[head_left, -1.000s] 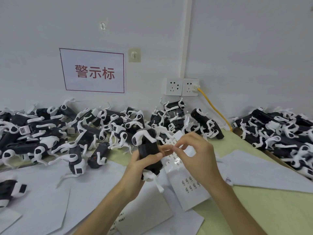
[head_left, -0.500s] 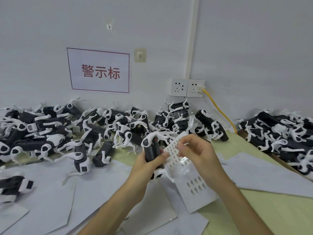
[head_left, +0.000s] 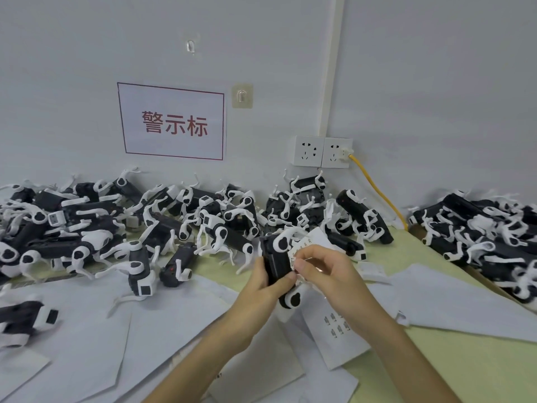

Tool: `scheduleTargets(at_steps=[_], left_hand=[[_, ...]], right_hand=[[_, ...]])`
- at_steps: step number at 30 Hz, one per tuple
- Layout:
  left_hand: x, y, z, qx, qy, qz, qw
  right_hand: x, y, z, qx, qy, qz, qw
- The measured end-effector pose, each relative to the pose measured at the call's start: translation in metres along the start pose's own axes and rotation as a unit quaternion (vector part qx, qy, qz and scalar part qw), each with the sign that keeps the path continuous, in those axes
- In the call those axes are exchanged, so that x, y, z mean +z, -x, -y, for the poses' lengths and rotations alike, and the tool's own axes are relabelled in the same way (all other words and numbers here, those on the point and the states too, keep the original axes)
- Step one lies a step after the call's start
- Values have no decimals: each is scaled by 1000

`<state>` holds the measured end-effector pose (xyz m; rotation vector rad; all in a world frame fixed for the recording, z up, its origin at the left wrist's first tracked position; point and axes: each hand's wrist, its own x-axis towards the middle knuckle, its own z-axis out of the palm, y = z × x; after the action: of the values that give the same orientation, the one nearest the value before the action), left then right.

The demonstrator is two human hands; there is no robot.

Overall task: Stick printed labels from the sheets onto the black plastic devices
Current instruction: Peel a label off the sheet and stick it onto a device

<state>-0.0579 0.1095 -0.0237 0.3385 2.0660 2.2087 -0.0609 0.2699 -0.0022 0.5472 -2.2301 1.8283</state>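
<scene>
The left hand [head_left: 258,289] curls round a black plastic device [head_left: 274,258] with glossy white rounded clips, holding it upright above the pale green table [head_left: 465,373]. Just to the device's right, the right hand [head_left: 331,274] pinches the thin white label sheet [head_left: 337,330] between thumb and forefinger (small dark labels, printed in rows). A heap of devices [head_left: 87,228], matte black, lies against the wall [head_left: 406,82].

Wall sign [head_left: 171,122]: white, red-bordered — red characters
Sockets [head_left: 321,152]: two, side by side
Yellow cable [head_left: 377,190]: plugged into right socket
</scene>
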Motion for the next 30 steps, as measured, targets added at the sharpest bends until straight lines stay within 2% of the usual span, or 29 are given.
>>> scheduleTargets(at_steps=[9, 30], left_hand=[[1, 1, 7, 37, -32, 7, 999], [2, -1, 9, 86, -90, -61, 990]], right_hand=[[4, -2, -6, 8, 36, -27, 999], [8, 0, -1, 2, 88, -49, 995]])
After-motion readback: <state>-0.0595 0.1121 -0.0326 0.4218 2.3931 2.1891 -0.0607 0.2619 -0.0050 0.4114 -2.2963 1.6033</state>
